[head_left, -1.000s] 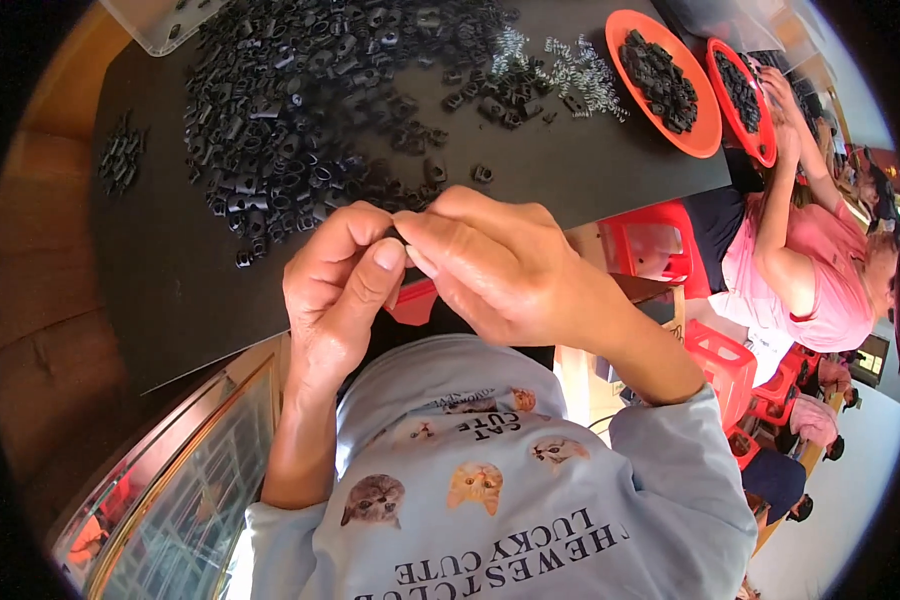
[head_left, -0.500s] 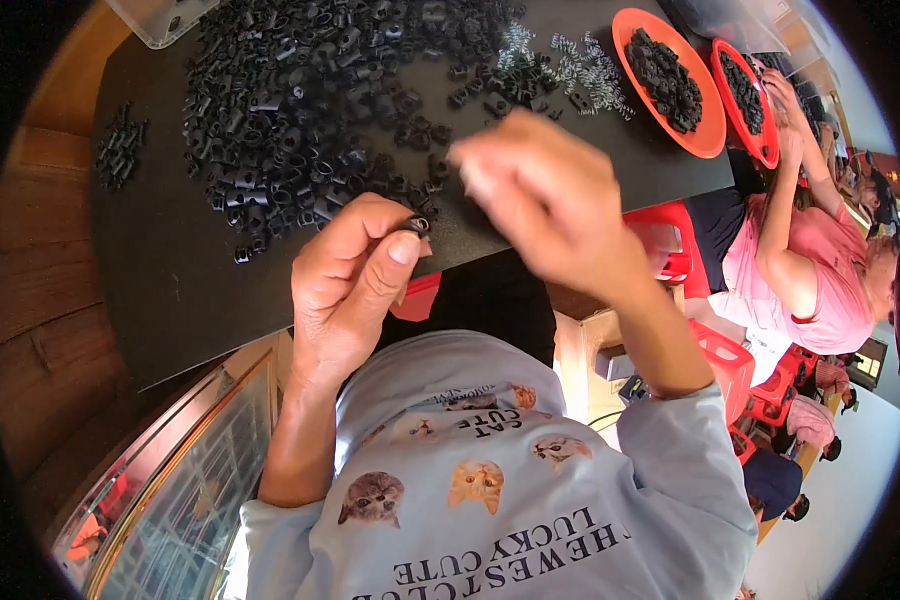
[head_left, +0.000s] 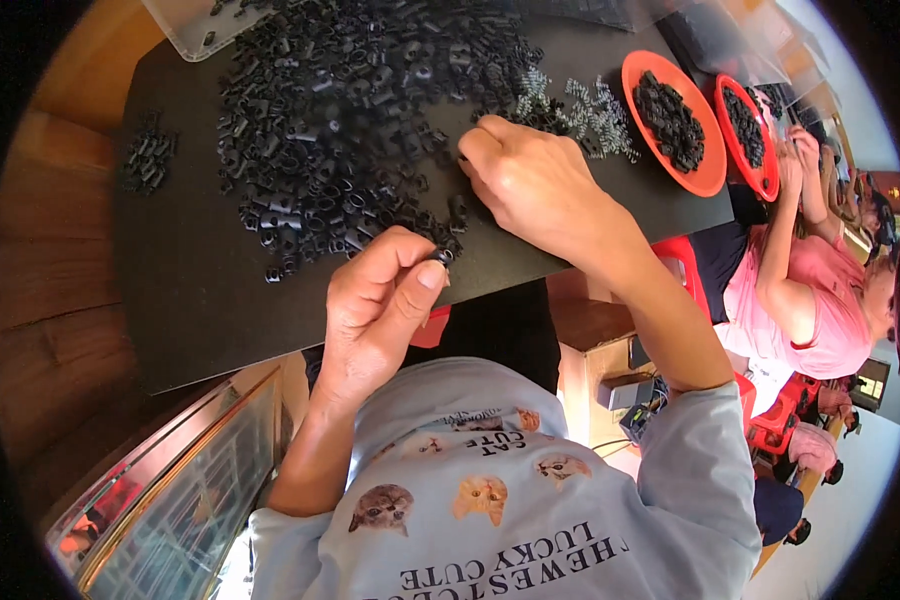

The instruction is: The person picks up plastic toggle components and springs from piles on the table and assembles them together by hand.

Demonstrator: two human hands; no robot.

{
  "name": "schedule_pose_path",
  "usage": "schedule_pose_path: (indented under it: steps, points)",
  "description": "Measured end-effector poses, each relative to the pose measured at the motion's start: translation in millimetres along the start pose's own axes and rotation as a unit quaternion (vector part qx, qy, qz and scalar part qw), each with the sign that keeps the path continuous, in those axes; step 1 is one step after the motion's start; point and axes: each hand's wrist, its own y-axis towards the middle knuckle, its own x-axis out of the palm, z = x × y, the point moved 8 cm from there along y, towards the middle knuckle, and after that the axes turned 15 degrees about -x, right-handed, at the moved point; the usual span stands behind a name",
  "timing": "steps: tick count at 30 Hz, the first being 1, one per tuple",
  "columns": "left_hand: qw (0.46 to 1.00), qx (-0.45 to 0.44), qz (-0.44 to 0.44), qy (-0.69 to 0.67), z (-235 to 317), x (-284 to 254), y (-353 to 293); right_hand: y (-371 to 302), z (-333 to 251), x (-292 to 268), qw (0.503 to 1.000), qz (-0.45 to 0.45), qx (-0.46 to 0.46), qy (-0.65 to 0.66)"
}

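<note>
My left hand (head_left: 375, 305) is closed in a pinch, thumb against forefinger, above the table's near edge. Between them sits a small black plastic barrel (head_left: 442, 257), which looks like a cord-lock piece; the fingers cover much of it. My right hand (head_left: 540, 190) is low over the tabletop, at the right side of a large heap of similar black plastic barrels (head_left: 320, 150). Its fingers are curled together, and what they hold, if anything, is hidden. Just beyond them lie small metal springs (head_left: 598, 118) and some black pieces.
A small cluster of black pieces (head_left: 150, 158) lies on the dark table (head_left: 180, 300) at left. A clear plastic tub (head_left: 195, 35) stands at the far left. An orange plate (head_left: 708, 175) and a red tray (head_left: 767, 185) hold black parts at right, near a co-worker in pink (head_left: 820, 300).
My right hand, blurred by motion before, has moved toward the springs and now looks steady. My left hand keeps its pinch on the black barrel. The whole view has shifted slightly.
</note>
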Motion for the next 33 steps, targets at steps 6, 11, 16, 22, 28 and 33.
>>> schedule_pose_path:
  steps: [6, 11, 16, 22, 28, 33]
  points:
    - [0.999, 0.01, 0.011, 0.03, -1, -3, -1, -5, 3, -25, 0.985, 0.088, -0.004, 0.146]
    - [1.0, -0.006, 0.0, 0.015, -3, -3, 1, -15, -11, -28, 0.936, 0.15, 0.006, 0.318]
    - [1.0, -0.004, -0.008, -0.001, -1, -4, 0, -18, -17, -29, 0.928, 0.162, 0.014, 0.335]
    - [1.0, -0.002, -0.019, -0.007, -1, -2, 2, -21, -26, -33, 0.933, 0.152, -0.024, 0.326]
    - [1.0, 0.002, -0.023, 0.012, -1, -2, 3, -25, -23, -28, 0.896, 0.142, 0.047, 0.419]
    - [0.999, -0.006, -0.033, 0.011, -1, 0, 3, -22, -25, -23, 0.841, 0.119, 0.059, 0.525]
